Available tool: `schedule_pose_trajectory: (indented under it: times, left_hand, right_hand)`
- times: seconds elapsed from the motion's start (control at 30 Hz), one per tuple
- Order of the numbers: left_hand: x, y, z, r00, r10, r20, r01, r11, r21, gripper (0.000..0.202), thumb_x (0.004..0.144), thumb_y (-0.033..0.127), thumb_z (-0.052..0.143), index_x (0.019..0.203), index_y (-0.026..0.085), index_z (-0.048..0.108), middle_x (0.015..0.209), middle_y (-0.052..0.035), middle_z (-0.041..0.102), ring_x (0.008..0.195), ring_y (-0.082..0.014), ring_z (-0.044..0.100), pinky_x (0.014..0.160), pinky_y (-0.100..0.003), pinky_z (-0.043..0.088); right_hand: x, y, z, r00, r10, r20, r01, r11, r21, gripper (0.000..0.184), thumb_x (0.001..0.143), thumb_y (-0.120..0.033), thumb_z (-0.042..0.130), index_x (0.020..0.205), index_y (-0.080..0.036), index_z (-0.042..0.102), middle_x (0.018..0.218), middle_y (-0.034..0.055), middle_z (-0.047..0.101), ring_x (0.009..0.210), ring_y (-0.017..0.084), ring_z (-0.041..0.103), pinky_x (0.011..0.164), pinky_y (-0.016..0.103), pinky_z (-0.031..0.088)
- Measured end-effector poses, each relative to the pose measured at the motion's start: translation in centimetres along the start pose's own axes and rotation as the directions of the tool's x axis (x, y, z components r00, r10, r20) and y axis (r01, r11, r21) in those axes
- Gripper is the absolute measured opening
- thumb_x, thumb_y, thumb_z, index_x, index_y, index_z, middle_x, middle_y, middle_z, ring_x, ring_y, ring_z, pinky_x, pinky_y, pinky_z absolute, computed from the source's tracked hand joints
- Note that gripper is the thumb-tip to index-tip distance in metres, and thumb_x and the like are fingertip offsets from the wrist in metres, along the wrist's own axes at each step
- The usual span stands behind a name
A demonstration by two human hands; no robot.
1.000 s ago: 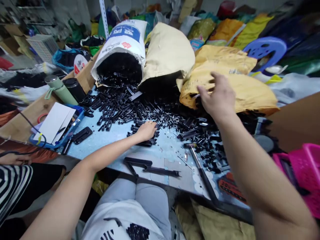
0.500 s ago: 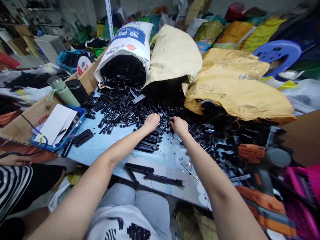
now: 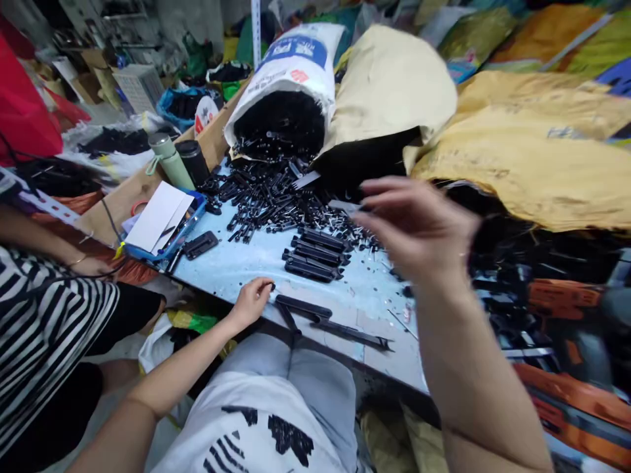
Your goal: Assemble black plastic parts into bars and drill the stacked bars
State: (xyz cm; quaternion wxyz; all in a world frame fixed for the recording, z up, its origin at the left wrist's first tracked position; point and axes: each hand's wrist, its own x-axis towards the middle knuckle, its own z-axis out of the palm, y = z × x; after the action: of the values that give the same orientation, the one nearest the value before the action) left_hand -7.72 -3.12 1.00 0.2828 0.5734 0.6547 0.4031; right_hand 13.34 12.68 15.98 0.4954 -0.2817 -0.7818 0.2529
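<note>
My left hand [image 3: 252, 301] is closed in a pinch at the table's front edge, with a small black part [image 3: 273, 287] at its fingertips. Just right of it lies a long black hinged plastic piece [image 3: 335, 325], its arms spread apart. My right hand [image 3: 424, 226] is raised above the table, thumb and fingers curved toward each other and smeared by motion. A flat grey strip [image 3: 344, 206] shows by its fingertips; whether it is held I cannot tell. Several long black pieces [image 3: 315, 255] lie side by side in mid-table, in front of a heap of small black parts [image 3: 276, 197].
A white sack [image 3: 300, 59], a beige sack [image 3: 389, 85] and a yellow sack [image 3: 532, 157] lie along the back. At left stand a green bottle [image 3: 172, 161] and a blue basket [image 3: 190, 226]. Orange power tools [image 3: 566, 394] lie at right. A person in stripes [image 3: 59, 328] sits at left.
Both hands have left the heap. My left hand came back to the table's front edge, and my right hand rose toward the camera. The view has shifted to the left.
</note>
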Motion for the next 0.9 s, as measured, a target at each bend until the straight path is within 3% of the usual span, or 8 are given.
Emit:
schedule_pose_trajectory:
  times: [0.07, 0.13, 0.2, 0.33, 0.43, 0.53, 0.77, 0.9]
  left_hand:
    - [0.1, 0.0, -0.1, 0.997, 0.072, -0.003, -0.072, 0.991, 0.109, 0.020, 0.089, 0.022, 0.043, 0.099, 0.014, 0.058, 0.092, -0.0077, 0.065, 0.081, -0.0163, 0.061, 0.073, -0.029, 0.049]
    - [-0.1, 0.1, -0.3, 0.988, 0.155, 0.022, -0.156, 0.958, 0.242, 0.021, 0.090, 0.018, 0.040, 0.100, 0.014, 0.057, 0.094, -0.0090, 0.064, 0.087, -0.0187, 0.060, 0.079, -0.032, 0.049]
    - [-0.4, 0.2, -0.5, 0.972, 0.220, 0.086, -0.236, 0.906, 0.353, 0.022, 0.091, 0.016, 0.038, 0.102, 0.014, 0.056, 0.093, -0.0098, 0.063, 0.090, -0.0202, 0.060, 0.082, -0.035, 0.048]
    - [-1.2, 0.2, -0.4, 0.951, 0.271, 0.147, -0.308, 0.840, 0.447, 0.021, 0.091, 0.015, 0.036, 0.102, 0.014, 0.054, 0.092, -0.0100, 0.061, 0.089, -0.0212, 0.059, 0.081, -0.037, 0.048]
    - [-1.6, 0.0, 0.1, 0.958, 0.283, 0.054, -0.276, 0.847, 0.454, 0.021, 0.092, 0.014, 0.035, 0.102, 0.015, 0.054, 0.092, -0.0096, 0.061, 0.090, -0.0210, 0.058, 0.080, -0.036, 0.048]
    - [-1.9, 0.0, 0.6, 0.955, 0.297, -0.003, -0.262, 0.850, 0.457, 0.021, 0.092, 0.013, 0.035, 0.102, 0.016, 0.053, 0.092, -0.0089, 0.061, 0.090, -0.0203, 0.058, 0.080, -0.035, 0.048]
    - [-2.0, 0.5, 1.9, 0.970, 0.211, 0.118, -0.241, 0.809, 0.536, 0.018, 0.091, 0.012, 0.037, 0.098, 0.015, 0.053, 0.091, -0.0095, 0.060, 0.086, -0.0209, 0.058, 0.079, -0.034, 0.047]
    - [-1.8, 1.0, 0.9, 0.977, 0.153, 0.146, -0.211, 0.751, 0.625, 0.019, 0.089, 0.009, 0.036, 0.098, 0.013, 0.053, 0.091, -0.0106, 0.059, 0.086, -0.0216, 0.057, 0.079, -0.034, 0.046]
  right_hand:
    - [1.7, 0.3, 0.5, 0.997, 0.015, -0.079, -0.017, 0.999, -0.028, 0.025, 0.079, -0.035, 0.063, 0.099, -0.020, 0.061, 0.095, 0.0039, 0.062, 0.079, 0.016, 0.060, 0.072, 0.034, 0.050]
    - [0.5, 2.4, 1.2, 0.985, 0.143, 0.099, -0.120, 0.970, -0.213, 0.019, 0.075, -0.037, 0.065, 0.075, -0.017, 0.063, 0.071, 0.0024, 0.061, 0.066, 0.016, 0.058, 0.066, 0.034, 0.049]
    - [-2.9, 4.6, 1.5, 0.886, 0.337, 0.317, -0.220, 0.910, -0.353, 0.019, 0.075, -0.036, 0.063, 0.070, -0.018, 0.064, 0.071, 0.0039, 0.064, 0.066, 0.017, 0.060, 0.066, 0.033, 0.048]
    - [-10.4, 6.5, -0.8, 0.795, 0.537, 0.282, -0.399, 0.813, -0.424, 0.027, 0.072, -0.044, 0.063, 0.080, -0.018, 0.066, 0.072, 0.0047, 0.066, 0.063, 0.018, 0.060, 0.061, 0.030, 0.047]
    - [-13.8, 5.4, -2.9, 0.757, 0.586, 0.290, -0.459, 0.792, -0.404, 0.032, 0.070, -0.049, 0.063, 0.081, -0.018, 0.066, 0.074, 0.0052, 0.068, 0.064, 0.018, 0.060, 0.061, 0.030, 0.046]
    - [-15.6, 4.3, -3.1, 0.721, 0.607, 0.334, -0.484, 0.786, -0.384, 0.031, 0.071, -0.048, 0.061, 0.081, -0.019, 0.066, 0.077, 0.0049, 0.069, 0.066, 0.018, 0.061, 0.063, 0.029, 0.047]
    - [-16.4, 3.7, -0.6, 0.716, 0.595, 0.366, -0.450, 0.793, -0.410, 0.020, 0.073, -0.035, 0.061, 0.083, -0.019, 0.066, 0.076, 0.0030, 0.069, 0.069, 0.017, 0.062, 0.066, 0.027, 0.046]
    - [-15.1, 2.8, -0.4, 0.666, 0.608, 0.432, -0.418, 0.784, -0.459, 0.013, 0.076, -0.028, 0.061, 0.083, -0.018, 0.066, 0.075, 0.0028, 0.069, 0.069, 0.015, 0.062, 0.066, 0.025, 0.045]
